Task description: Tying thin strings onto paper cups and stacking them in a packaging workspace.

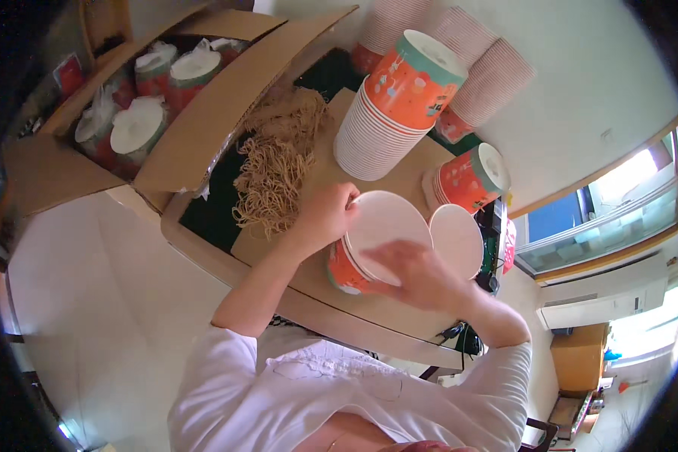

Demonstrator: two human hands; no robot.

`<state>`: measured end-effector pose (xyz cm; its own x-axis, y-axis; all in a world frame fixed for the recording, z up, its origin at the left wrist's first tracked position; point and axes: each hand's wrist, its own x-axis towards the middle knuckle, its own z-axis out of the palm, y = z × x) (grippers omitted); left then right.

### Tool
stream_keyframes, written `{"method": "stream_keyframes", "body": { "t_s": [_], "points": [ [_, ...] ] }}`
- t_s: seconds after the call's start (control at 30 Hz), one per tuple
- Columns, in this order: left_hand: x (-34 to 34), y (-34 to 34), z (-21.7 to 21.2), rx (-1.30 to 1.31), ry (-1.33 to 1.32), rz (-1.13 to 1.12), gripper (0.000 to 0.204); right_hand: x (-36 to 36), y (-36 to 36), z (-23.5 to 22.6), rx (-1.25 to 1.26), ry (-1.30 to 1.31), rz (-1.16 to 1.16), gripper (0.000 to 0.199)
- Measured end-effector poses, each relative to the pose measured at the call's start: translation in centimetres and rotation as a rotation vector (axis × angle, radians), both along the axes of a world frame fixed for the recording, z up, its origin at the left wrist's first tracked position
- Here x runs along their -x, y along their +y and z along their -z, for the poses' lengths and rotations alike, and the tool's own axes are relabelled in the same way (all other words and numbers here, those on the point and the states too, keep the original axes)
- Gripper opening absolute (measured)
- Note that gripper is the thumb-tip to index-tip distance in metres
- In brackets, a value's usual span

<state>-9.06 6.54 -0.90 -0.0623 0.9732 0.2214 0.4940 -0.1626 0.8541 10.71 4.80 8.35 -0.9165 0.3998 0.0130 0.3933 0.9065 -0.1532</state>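
Note:
A few nested paper tubs (388,218), white inside with orange printed walls, lie tilted on the table in front of me, their mouths facing up toward me. My left hand (330,213) has its fingers closed over their left rim. My right hand (410,273) is smeared by motion across the lower right of the mouth, so its grip cannot be made out. Just right of it stands another paper tub (457,235), also with its white inside showing. Behind my hands rises a tall stack of tubs (384,132), topped by an upside-down orange tub with a green band.
A pile of tan shredded paper (282,158) lies left of the stack. At the far left, an open cardboard box (203,135) holds several plastic-wrapped tubs. More stacks (493,83) lean by the wall. A shorter stack (471,181) and dark cables (453,331) are on the right.

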Motion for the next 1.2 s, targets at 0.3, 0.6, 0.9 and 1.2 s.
{"method": "stream_keyframes", "body": {
  "t_s": [0.3,0.6,0.9,1.2],
  "points": [
    [-0.7,-1.9,-1.0,-0.295,-0.3,0.184,0.073,-3.1,-2.4,2.2,0.208,0.335,0.254,0.006],
    [-4.0,-5.8,5.1,-0.247,-0.412,0.104,0.132,-5.3,-2.7,-1.9,-0.274,0.494,0.202,0.025],
    [-3.0,-7.6,6.2,-0.147,-0.058,0.047,0.13,-1.0,16.1,-11.2,1.109,1.54,0.247,0.028],
    [1.3,-8.9,7.6,-0.234,-0.287,0.004,0.109,-4.2,30.9,-4.4,1.188,1.326,0.161,0.043]
  ]
}}
